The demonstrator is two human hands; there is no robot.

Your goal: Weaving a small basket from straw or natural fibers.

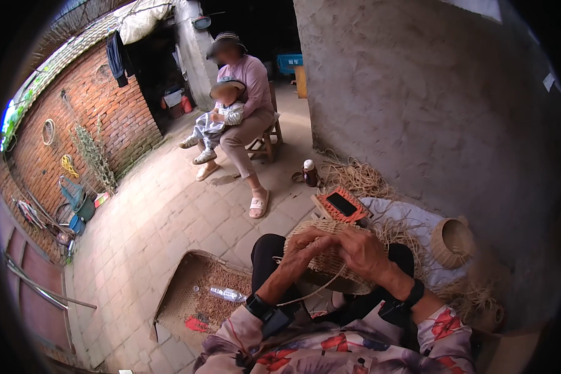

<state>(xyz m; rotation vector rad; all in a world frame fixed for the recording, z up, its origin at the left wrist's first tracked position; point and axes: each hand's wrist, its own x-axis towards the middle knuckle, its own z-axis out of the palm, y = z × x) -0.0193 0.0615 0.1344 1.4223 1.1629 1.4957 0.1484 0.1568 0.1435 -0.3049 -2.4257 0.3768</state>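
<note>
A half-round woven straw basket [338,279] rests in my lap between my knees. My left hand [306,247] closes on its upper side, fingers bent over the weave. Right beside it, my right hand [363,254] is also closed on the basket, and the fingertips of both hands meet at the top. What the fingers pinch there is hidden. A loose straw strand [318,290] trails from the basket down past my left wrist.
Left of my knees lies a wide woven tray [168,293] with brown grains and a plastic bottle [229,293]. Ahead, a phone [341,203] lies on an orange-topped stool [359,215]. A second basket [450,242] and straw bundles [355,176] lie near the wall. A seated person [252,87] holds a child [230,113].
</note>
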